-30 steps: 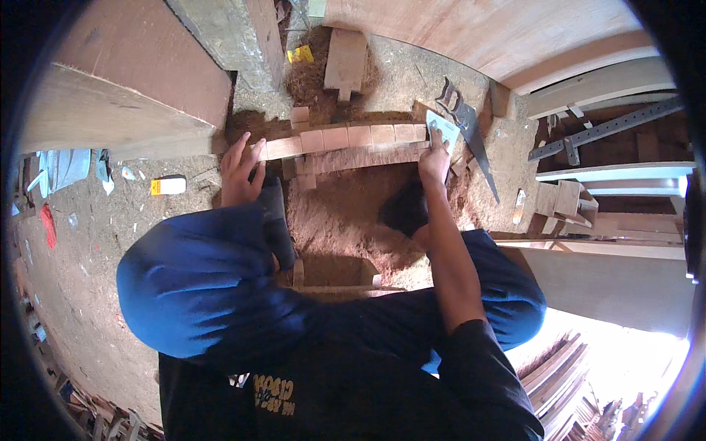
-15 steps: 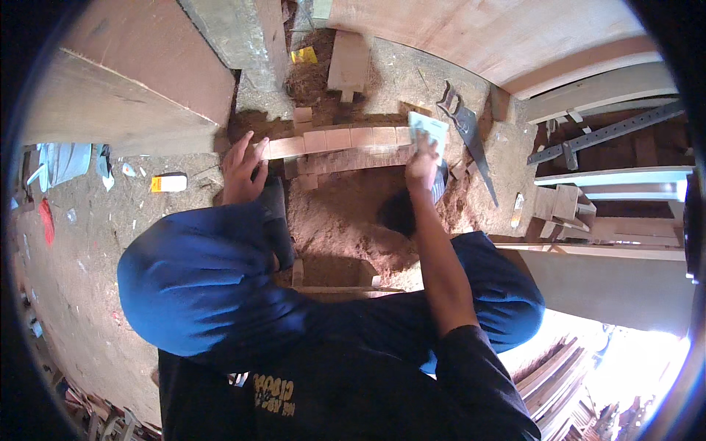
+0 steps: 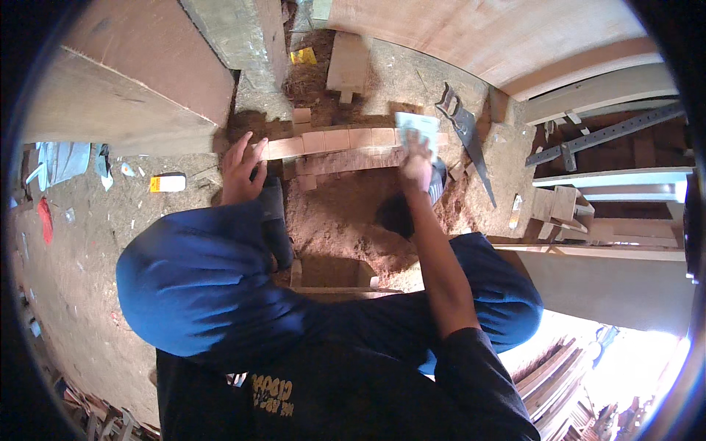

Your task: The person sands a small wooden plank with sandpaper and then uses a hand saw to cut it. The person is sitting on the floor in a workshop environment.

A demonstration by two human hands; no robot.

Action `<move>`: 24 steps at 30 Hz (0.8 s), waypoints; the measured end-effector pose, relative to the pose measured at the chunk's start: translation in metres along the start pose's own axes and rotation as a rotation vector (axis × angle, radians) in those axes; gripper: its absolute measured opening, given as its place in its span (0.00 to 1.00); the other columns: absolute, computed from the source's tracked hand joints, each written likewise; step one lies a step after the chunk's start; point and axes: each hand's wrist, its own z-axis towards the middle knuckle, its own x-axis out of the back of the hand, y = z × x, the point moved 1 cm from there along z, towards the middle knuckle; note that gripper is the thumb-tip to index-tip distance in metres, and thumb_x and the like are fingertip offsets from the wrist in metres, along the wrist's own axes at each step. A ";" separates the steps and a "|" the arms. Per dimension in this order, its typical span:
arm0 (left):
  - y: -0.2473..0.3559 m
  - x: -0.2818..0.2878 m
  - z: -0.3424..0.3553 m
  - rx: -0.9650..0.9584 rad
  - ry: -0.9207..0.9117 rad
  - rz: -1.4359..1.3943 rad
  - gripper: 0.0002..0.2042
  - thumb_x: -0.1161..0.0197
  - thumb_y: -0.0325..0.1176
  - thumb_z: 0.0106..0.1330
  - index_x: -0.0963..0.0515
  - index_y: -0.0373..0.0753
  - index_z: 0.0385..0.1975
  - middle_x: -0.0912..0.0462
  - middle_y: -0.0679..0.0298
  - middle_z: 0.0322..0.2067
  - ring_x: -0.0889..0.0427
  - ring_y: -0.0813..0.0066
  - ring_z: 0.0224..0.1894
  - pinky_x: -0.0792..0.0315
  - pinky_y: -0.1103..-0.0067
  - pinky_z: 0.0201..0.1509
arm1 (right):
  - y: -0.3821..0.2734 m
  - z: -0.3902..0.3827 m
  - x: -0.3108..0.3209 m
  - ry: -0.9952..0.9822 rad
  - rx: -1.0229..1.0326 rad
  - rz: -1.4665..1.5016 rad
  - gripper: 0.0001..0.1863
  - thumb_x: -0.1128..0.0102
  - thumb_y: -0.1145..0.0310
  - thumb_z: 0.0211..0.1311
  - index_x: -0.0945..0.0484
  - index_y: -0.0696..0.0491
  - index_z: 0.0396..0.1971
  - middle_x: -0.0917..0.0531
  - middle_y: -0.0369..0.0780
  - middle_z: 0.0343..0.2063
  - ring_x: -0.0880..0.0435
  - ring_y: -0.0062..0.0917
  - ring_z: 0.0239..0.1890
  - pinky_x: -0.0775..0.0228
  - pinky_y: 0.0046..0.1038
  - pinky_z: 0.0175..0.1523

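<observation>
A curved wooden strip (image 3: 323, 141) scored into segments lies crosswise before me, over reddish dust. My left hand (image 3: 241, 167) is at its left end, fingers stretched and apart, the fingertips by the wood; whether they press on it is hard to see. Near the strip's right end, my right hand (image 3: 417, 163) holds a pale, whitish-green rectangular pad (image 3: 416, 125) flat over the wood. The pad's exact kind cannot be made out. It covers part of the strip beneath it.
A handsaw (image 3: 468, 136) lies to the right of the strip. Wooden panels (image 3: 147, 88) stand at the far left, and a large board (image 3: 500, 40) at the far right. A small wood block (image 3: 347, 62), a yellow scrap (image 3: 303, 56) and a yellow-and-white packet (image 3: 168, 183) lie around.
My right hand has slid the pale pad a little leftward along the strip, uncovering its right end. My left hand has stayed in place.
</observation>
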 end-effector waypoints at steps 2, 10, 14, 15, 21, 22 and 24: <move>0.000 0.000 0.001 -0.006 -0.010 0.013 0.23 0.41 0.31 0.59 0.28 0.49 0.57 0.36 0.57 0.61 0.35 0.53 0.60 0.41 0.63 0.64 | -0.001 0.001 0.001 0.025 -0.061 0.002 0.34 0.50 0.77 0.55 0.41 0.47 0.65 0.39 0.44 0.65 0.43 0.48 0.67 0.52 0.45 0.70; -0.001 -0.001 0.000 -0.022 0.000 0.006 0.21 0.44 0.30 0.61 0.28 0.46 0.57 0.36 0.52 0.61 0.35 0.51 0.60 0.43 0.63 0.64 | -0.008 0.003 0.029 0.036 0.503 0.200 0.35 0.38 0.76 0.43 0.31 0.48 0.58 0.30 0.44 0.57 0.32 0.40 0.59 0.42 0.39 0.65; -0.006 -0.002 -0.001 -0.023 -0.002 0.033 0.22 0.42 0.30 0.60 0.28 0.49 0.57 0.36 0.56 0.61 0.35 0.52 0.60 0.40 0.63 0.64 | -0.013 0.019 0.036 -0.002 0.593 0.096 0.34 0.38 0.70 0.47 0.32 0.48 0.59 0.32 0.44 0.57 0.34 0.40 0.60 0.44 0.44 0.65; -0.003 -0.002 0.000 -0.015 -0.009 0.029 0.22 0.42 0.30 0.60 0.28 0.48 0.57 0.36 0.55 0.61 0.35 0.52 0.60 0.41 0.63 0.64 | -0.012 0.021 0.032 0.063 0.614 0.091 0.33 0.38 0.68 0.49 0.33 0.47 0.60 0.33 0.44 0.59 0.36 0.40 0.62 0.46 0.45 0.66; -0.001 -0.006 0.000 0.013 -0.031 -0.032 0.21 0.44 0.29 0.62 0.28 0.45 0.57 0.36 0.52 0.61 0.37 0.50 0.62 0.42 0.63 0.65 | -0.021 0.003 -0.024 0.116 0.801 -0.156 0.27 0.54 0.62 0.66 0.39 0.57 0.63 0.41 0.48 0.66 0.45 0.39 0.69 0.54 0.46 0.70; -0.002 -0.002 0.000 0.005 -0.038 -0.025 0.21 0.44 0.29 0.62 0.28 0.45 0.57 0.36 0.52 0.61 0.37 0.50 0.62 0.42 0.63 0.65 | -0.024 0.004 -0.023 0.075 0.731 0.072 0.27 0.54 0.62 0.66 0.38 0.57 0.62 0.40 0.48 0.66 0.45 0.40 0.69 0.54 0.46 0.70; -0.003 0.001 0.000 0.000 -0.042 -0.007 0.21 0.44 0.30 0.62 0.28 0.45 0.57 0.36 0.52 0.61 0.37 0.50 0.62 0.42 0.63 0.65 | -0.021 0.013 -0.017 0.069 0.530 0.368 0.26 0.54 0.65 0.65 0.37 0.58 0.61 0.36 0.50 0.63 0.42 0.43 0.68 0.54 0.45 0.70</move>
